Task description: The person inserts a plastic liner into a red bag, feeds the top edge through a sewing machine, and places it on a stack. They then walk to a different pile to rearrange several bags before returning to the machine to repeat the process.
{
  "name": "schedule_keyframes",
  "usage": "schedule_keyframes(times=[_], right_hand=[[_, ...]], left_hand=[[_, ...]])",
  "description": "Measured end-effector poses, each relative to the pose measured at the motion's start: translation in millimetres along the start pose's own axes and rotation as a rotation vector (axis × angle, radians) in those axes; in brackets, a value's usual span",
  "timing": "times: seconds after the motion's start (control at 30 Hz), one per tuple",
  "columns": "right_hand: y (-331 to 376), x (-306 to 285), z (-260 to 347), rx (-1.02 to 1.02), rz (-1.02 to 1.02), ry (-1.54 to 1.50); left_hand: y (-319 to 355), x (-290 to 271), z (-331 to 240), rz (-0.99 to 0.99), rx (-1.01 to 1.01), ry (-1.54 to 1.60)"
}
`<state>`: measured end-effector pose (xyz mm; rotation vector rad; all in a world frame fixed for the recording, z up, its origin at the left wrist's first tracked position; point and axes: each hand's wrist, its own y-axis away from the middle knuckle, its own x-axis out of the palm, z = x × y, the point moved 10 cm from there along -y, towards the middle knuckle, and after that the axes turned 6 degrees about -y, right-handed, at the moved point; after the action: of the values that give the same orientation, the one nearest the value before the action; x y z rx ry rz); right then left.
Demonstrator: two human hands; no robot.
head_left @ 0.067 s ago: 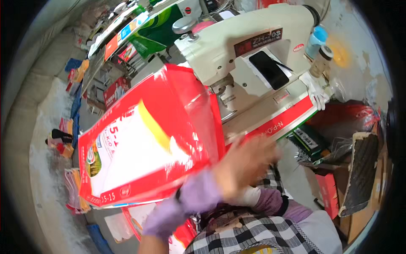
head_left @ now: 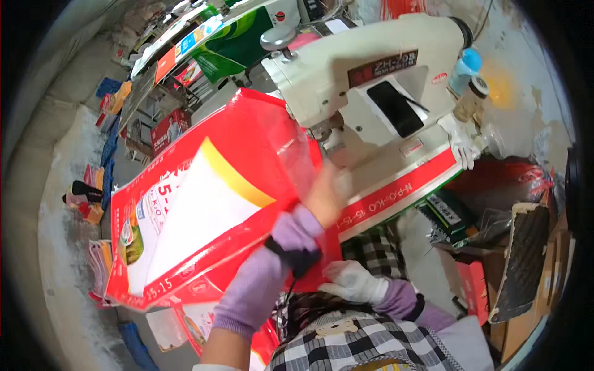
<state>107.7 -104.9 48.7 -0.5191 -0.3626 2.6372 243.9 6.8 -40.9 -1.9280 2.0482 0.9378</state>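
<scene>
Left hand (head_left: 325,195) raised on red bag (head_left: 204,204) — right hand (head_left: 352,281) beneath.

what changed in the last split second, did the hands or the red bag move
The left hand slid up along the edge of the red bag, toward the sewing machine. The gloved right hand now shows at the bag's lower corner. The bag itself and the machine barely shifted.

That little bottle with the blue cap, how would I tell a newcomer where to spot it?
Start at the big cream sewing machine in the upper middle. Follow its body to the right end, where the small bottle stands upright beside a brownish one. Its bright blue cap marks it out: the neighbour's top is pale.
</scene>
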Motion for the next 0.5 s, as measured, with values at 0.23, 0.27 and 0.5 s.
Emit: schedule_keyframes(times=[0.23, 0.27, 0.5], right_hand=[[23, -44, -7, 0.205, -0.216, -0.162], [20, -44, 0, 0.192, -0.201, -0.165], [33, -49, -14, 0.204, -0.141, -0.008]], left_hand=[[-18, -101, 83, -0.554, 0.205, 0.352], [-19, -81, 50, -0.453, 0.310, -0.265], [47, 11, 8, -0.496, 0.196, -0.281]])
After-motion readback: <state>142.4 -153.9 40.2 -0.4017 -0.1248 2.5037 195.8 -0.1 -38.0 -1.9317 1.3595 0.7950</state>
